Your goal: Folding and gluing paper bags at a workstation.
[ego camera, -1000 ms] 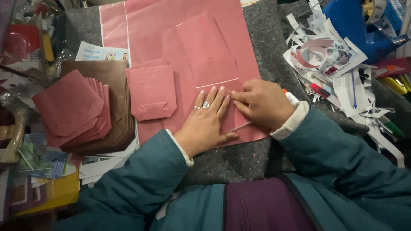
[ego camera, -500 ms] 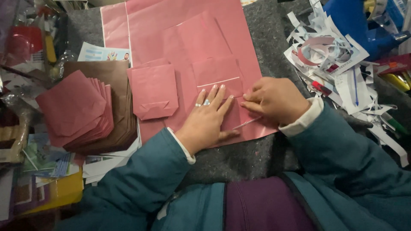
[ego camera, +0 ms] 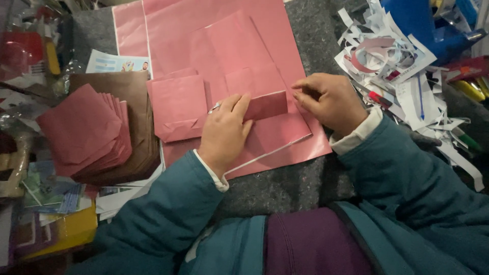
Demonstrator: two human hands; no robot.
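Pink sheet [ego camera: 224, 46] lies loose on the felt counter [ego camera: 285, 188]; it could skid and skew the crease. Left hand [ego camera: 224, 133] presses the folded flap [ego camera: 265, 105], fingers together. Right hand [ego camera: 331, 102] fingers curled, pinching nothing visible; flap may spring open.

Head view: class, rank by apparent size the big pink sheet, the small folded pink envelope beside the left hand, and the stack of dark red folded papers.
1. Big pink sheet, clearly largest.
2. Stack of dark red folded papers.
3. Small folded pink envelope, slightly smaller than the stack; close enough to be unsure.
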